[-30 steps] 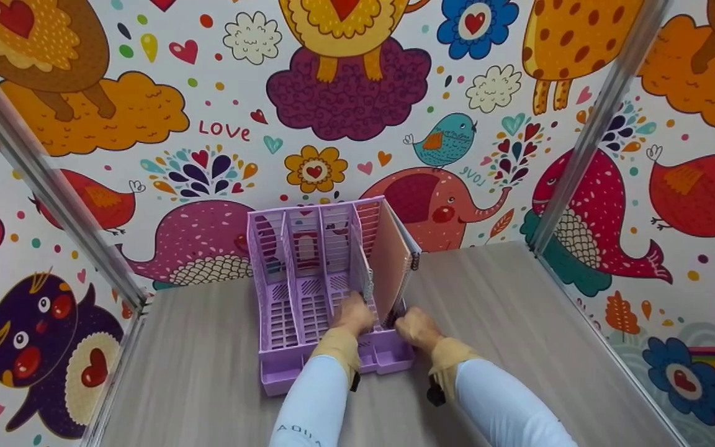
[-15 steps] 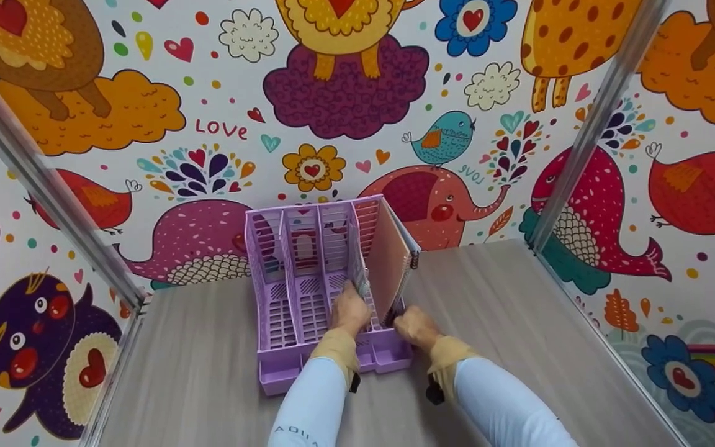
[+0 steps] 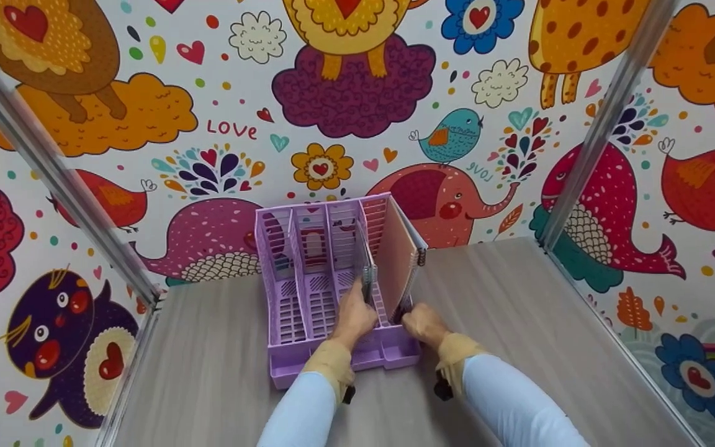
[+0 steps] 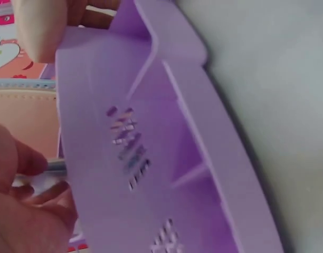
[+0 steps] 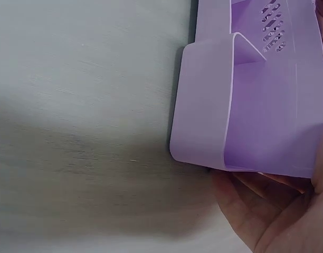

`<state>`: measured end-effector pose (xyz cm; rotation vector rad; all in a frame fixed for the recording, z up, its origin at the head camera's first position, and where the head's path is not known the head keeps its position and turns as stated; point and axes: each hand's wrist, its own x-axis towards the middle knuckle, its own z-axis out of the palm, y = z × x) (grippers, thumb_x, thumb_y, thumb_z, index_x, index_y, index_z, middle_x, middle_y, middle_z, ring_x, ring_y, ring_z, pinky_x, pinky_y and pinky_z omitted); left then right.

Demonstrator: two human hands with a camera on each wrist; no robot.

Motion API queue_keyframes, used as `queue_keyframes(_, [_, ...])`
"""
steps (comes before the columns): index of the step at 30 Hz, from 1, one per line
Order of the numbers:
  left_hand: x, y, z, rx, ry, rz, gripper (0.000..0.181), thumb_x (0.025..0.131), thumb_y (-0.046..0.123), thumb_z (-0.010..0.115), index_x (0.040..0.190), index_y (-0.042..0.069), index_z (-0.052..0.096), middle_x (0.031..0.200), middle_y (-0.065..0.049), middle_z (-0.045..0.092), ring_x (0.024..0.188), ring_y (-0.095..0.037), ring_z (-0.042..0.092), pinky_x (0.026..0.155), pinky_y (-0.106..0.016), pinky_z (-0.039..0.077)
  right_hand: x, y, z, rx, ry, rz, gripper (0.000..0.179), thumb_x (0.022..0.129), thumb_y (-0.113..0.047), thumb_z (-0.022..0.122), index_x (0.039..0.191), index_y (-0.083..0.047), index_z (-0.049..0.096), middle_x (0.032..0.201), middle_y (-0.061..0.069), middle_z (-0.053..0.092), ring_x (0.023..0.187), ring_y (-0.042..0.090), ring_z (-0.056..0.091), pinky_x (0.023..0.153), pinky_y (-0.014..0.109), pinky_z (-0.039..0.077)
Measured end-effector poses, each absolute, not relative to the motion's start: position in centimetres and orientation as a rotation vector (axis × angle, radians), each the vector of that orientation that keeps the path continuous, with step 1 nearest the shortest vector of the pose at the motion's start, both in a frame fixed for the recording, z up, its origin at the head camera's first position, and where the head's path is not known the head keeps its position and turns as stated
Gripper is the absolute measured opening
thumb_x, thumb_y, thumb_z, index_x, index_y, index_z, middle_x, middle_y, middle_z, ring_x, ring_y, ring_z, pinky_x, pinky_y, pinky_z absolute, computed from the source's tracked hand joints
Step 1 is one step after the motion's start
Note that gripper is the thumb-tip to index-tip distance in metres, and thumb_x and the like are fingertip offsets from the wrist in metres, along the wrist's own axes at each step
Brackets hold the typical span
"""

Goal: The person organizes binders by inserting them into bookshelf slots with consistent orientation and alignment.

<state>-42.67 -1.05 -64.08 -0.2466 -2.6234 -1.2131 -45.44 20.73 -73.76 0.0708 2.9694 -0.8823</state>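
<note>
A purple desk file organizer (image 3: pixel 286 310) with upright dividers and shallow front trays stands on the table. In its right part, a thin grey spiral notebook (image 3: pixel 367 279) stands upright, and my left hand (image 3: pixel 354 318) pinches its near edge, one finger stretched along it. Seen in the left wrist view, the thumb and fingers of that left hand (image 4: pixel 24 211) close on the notebook's edge behind the organizer's front wall. My right hand (image 3: pixel 426 323) grips the organizer's right front side; some of its fingers are hidden. Beside the grey notebook, a peach-coloured spiral notebook (image 3: pixel 396 261) stands in the rightmost compartment.
Against the peach notebook's right side is another spiral-bound notebook (image 3: pixel 416 239), mostly hidden. The wood-grain table (image 3: pixel 202 360) extends around the organizer. Cartoon-printed walls (image 3: pixel 215 74) with metal corner posts (image 3: pixel 606 130) enclose the back and sides.
My left hand has slid slightly forward along the grey notebook, a finger now straighter against its edge. The notebook stands straighter. My right hand keeps its hold; the head view has shifted slightly.
</note>
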Motion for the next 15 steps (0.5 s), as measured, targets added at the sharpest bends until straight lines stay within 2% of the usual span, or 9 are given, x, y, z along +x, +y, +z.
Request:
queue_keyframes(3, [-39.4, -2.9, -60.8, -0.386, -2.562, -1.221, 0.066, 0.085, -0.008, 0.067, 0.15, 0.0, 0.062, 0.124, -0.033, 0.078, 0.116, -0.055, 0.076, 0.104, -0.065, 0.061, -46.1, 21.3, -73.9, 0.016, 2.924, -0.902, 0.024, 0.089, -0.026, 0.058, 0.068, -0.016, 0.067, 0.079, 0.006, 0.071, 0.07, 0.023, 0.06, 0.061, 0.037, 0.049])
queue_keyframes(4, [-39.3, -3.8, -61.1, -0.442, -2.505, -1.189, 0.061, 0.089, -0.004, 0.066, 0.15, 0.003, 0.064, 0.124, -0.029, 0.079, 0.116, -0.05, 0.078, 0.104, -0.059, 0.063, -46.2, 21.5, -73.8, 0.001, 2.903, -0.922, 0.024, 0.089, -0.026, 0.059, 0.069, -0.017, 0.067, 0.079, 0.006, 0.07, 0.07, 0.023, 0.06, 0.061, 0.036, 0.049])
queue_keyframes(8, [-38.1, -5.8, -60.4, -0.503, -2.423, -0.987, 0.046, 0.092, 0.002, 0.072, 0.138, 0.002, 0.072, 0.122, -0.022, 0.082, 0.112, -0.044, 0.08, 0.101, -0.055, 0.064, -45.3, 22.7, -71.9, 0.0, 2.896, -0.959, 0.023, 0.092, -0.031, 0.061, 0.073, -0.019, 0.065, 0.08, 0.007, 0.069, 0.072, 0.025, 0.06, 0.062, 0.038, 0.049])
queue_keyframes(10, [-37.9, -6.9, -60.3, -0.466, -2.417, -0.923, 0.042, 0.092, 0.005, 0.074, 0.134, 0.004, 0.075, 0.126, -0.02, 0.082, 0.117, -0.043, 0.078, 0.104, -0.054, 0.063, -43.4, 22.4, -68.8, 0.038, 2.935, -0.949, 0.026, 0.094, -0.033, 0.064, 0.073, -0.018, 0.064, 0.08, 0.01, 0.07, 0.072, 0.027, 0.062, 0.063, 0.043, 0.052])
queue_keyframes(11, [-37.3, -7.3, -59.5, -0.43, -2.445, -0.889, 0.04, 0.09, 0.003, 0.077, 0.131, 0.0, 0.075, 0.126, -0.023, 0.082, 0.117, -0.047, 0.077, 0.105, -0.059, 0.062, -42.3, 22.2, -67.0, 0.065, 2.963, -0.921, 0.029, 0.095, -0.034, 0.065, 0.072, -0.017, 0.064, 0.08, 0.012, 0.071, 0.072, 0.028, 0.063, 0.064, 0.046, 0.054])
queue_keyframes(15, [-36.6, -9.1, -59.6, -0.347, -2.435, -0.8, 0.036, 0.092, 0.008, 0.079, 0.128, 0.001, 0.077, 0.128, -0.023, 0.081, 0.123, -0.048, 0.074, 0.11, -0.061, 0.059, -37.7, 20.8, -60.2, 0.127, 3.133, -0.781, 0.033, 0.097, -0.032, 0.07, 0.071, -0.012, 0.066, 0.079, 0.016, 0.076, 0.072, 0.034, 0.072, 0.067, 0.055, 0.059])
